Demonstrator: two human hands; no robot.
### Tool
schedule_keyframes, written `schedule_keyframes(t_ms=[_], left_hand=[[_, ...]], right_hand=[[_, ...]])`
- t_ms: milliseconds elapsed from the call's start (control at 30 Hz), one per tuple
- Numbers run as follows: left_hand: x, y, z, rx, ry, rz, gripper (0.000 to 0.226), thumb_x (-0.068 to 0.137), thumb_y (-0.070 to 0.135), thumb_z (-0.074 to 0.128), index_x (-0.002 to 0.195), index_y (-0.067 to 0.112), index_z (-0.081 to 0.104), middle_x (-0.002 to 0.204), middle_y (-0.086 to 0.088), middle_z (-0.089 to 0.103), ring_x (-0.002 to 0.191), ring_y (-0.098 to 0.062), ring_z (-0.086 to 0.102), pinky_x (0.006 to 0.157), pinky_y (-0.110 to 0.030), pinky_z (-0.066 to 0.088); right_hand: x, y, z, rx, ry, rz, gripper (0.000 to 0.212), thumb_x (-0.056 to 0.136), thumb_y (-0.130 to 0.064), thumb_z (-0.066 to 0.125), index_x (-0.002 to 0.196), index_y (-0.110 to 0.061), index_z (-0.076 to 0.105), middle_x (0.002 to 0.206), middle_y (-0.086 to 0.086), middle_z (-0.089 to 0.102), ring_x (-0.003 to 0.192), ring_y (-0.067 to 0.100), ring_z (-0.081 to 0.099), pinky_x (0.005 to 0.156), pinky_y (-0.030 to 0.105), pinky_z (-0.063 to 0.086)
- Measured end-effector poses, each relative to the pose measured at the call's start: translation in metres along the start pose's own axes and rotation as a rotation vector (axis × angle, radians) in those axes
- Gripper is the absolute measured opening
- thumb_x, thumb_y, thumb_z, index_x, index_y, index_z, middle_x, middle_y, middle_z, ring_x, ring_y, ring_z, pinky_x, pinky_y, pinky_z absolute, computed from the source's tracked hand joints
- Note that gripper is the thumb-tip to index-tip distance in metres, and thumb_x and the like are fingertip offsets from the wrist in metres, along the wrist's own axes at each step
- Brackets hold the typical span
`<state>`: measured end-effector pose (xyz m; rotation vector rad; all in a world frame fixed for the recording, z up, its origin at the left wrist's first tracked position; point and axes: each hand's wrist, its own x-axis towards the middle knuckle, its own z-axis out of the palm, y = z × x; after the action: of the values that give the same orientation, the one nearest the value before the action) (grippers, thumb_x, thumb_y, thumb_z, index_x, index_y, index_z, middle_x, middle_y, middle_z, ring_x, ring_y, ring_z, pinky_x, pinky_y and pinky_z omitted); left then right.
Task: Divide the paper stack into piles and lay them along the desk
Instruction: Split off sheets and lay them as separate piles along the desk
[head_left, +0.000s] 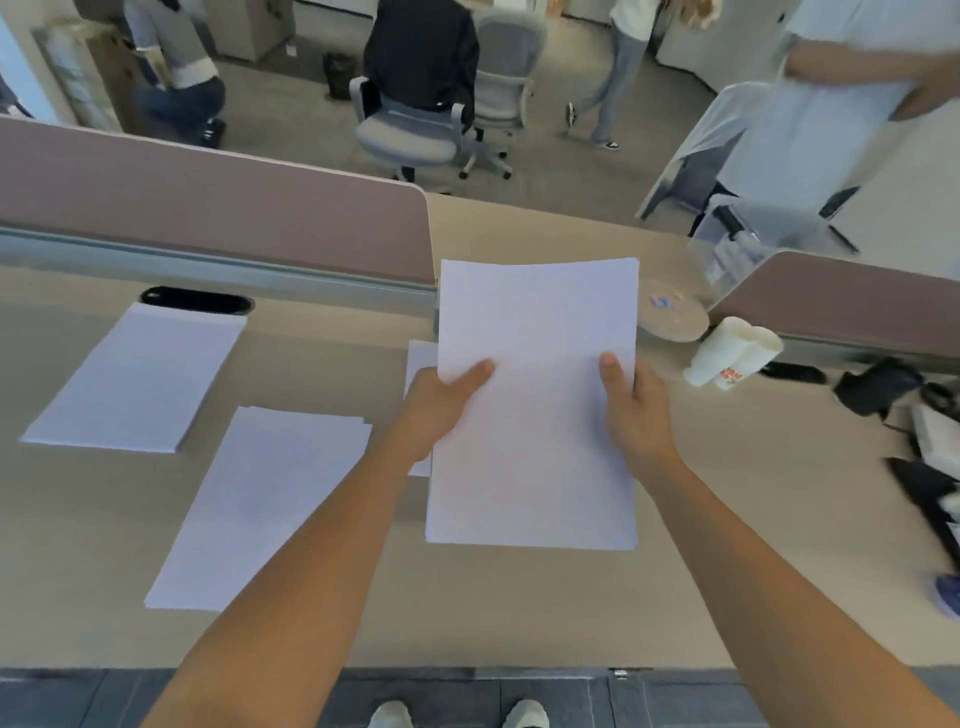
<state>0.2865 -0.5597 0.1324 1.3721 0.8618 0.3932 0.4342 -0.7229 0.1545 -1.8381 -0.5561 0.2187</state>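
I hold a white paper stack (535, 441) above the middle of the desk (727, 519). My left hand (439, 408) grips its left edge and my right hand (636, 408) grips its right edge, thumbs on top. Two white piles lie flat on the desk to the left: a thick one (137, 379) at the far left and a slightly fanned one (260, 504) nearer me. A further sheet or pile (418, 358) shows only as a strip under my left hand, mostly hidden by the held stack.
A brownish divider panel (208, 208) runs along the desk's back, with a black cable slot (197, 300) in front of it. To the right stand a round coaster-like disc (672, 314), a tipped paper cup (730, 353) and dark gear (883, 387). People and office chairs are beyond.
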Motion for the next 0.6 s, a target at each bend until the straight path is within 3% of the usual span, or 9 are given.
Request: schedule_keyframes(t_ms=[100, 167, 233, 333, 400, 467, 600], left_hand=[[0.006, 0.005, 0.030, 0.025, -0.070, -0.019, 0.037, 0.081, 0.055, 0.068, 0.096, 0.021, 0.071, 0.094, 0.001, 0.074, 0.088, -0.018, 0.070, 0.074, -0.031, 0.055], [0.008, 0.001, 0.042, 0.045, -0.080, -0.043, 0.046, 0.080, 0.056, 0.068, 0.102, 0.016, 0.071, 0.096, -0.001, 0.073, 0.089, -0.020, 0.069, 0.072, -0.029, 0.055], [0.017, 0.002, 0.078, 0.081, -0.110, -0.071, 0.041, 0.081, 0.054, 0.068, 0.095, 0.016, 0.070, 0.094, -0.002, 0.073, 0.086, -0.019, 0.069, 0.072, -0.030, 0.055], [0.027, -0.012, 0.109, 0.109, -0.116, -0.118, 0.035, 0.084, 0.051, 0.066, 0.089, 0.017, 0.068, 0.097, -0.004, 0.072, 0.082, -0.018, 0.068, 0.078, -0.032, 0.055], [0.038, -0.026, 0.141, 0.104, -0.064, -0.190, 0.047, 0.085, 0.052, 0.063, 0.109, 0.012, 0.066, 0.109, -0.004, 0.068, 0.088, -0.020, 0.064, 0.080, -0.032, 0.052], [0.045, -0.037, 0.172, 0.148, -0.034, -0.269, 0.061, 0.086, 0.053, 0.061, 0.126, 0.008, 0.058, 0.117, -0.004, 0.063, 0.096, -0.023, 0.060, 0.082, -0.030, 0.046], [0.066, -0.054, 0.222, 0.242, -0.016, -0.336, 0.064, 0.087, 0.053, 0.059, 0.132, 0.007, 0.054, 0.131, -0.008, 0.060, 0.115, -0.028, 0.059, 0.092, -0.032, 0.047]], right_hand=[[0.008, 0.014, -0.029, -0.057, 0.010, 0.038, 0.027, 0.100, -0.038, 0.048, 0.103, -0.019, 0.067, 0.093, -0.008, 0.068, 0.083, 0.007, 0.061, 0.075, 0.028, 0.048], [0.009, 0.028, -0.038, -0.098, 0.006, 0.082, 0.036, 0.100, -0.039, 0.046, 0.098, -0.010, 0.067, 0.087, -0.005, 0.065, 0.078, 0.010, 0.057, 0.071, 0.032, 0.047], [0.023, 0.049, -0.067, -0.119, 0.020, 0.134, 0.039, 0.101, -0.035, 0.044, 0.088, -0.003, 0.064, 0.079, -0.002, 0.059, 0.071, 0.013, 0.052, 0.065, 0.031, 0.043], [0.034, 0.076, -0.084, -0.168, 0.030, 0.252, 0.037, 0.098, -0.033, 0.047, 0.066, -0.014, 0.046, 0.068, 0.001, 0.042, 0.064, 0.017, 0.039, 0.057, 0.031, 0.034], [0.050, 0.104, -0.102, -0.187, 0.013, 0.314, 0.039, 0.097, -0.035, 0.049, 0.063, -0.018, 0.040, 0.065, 0.001, 0.038, 0.062, 0.018, 0.036, 0.055, 0.030, 0.032], [0.063, 0.131, -0.117, -0.215, -0.007, 0.386, 0.038, 0.095, -0.039, 0.050, 0.065, -0.016, 0.046, 0.066, 0.003, 0.042, 0.061, 0.018, 0.039, 0.057, 0.030, 0.035], [0.094, 0.179, -0.136, -0.207, -0.046, 0.474, 0.037, 0.095, -0.038, 0.054, 0.067, -0.015, 0.048, 0.066, 0.005, 0.044, 0.060, 0.019, 0.041, 0.058, 0.030, 0.036]])
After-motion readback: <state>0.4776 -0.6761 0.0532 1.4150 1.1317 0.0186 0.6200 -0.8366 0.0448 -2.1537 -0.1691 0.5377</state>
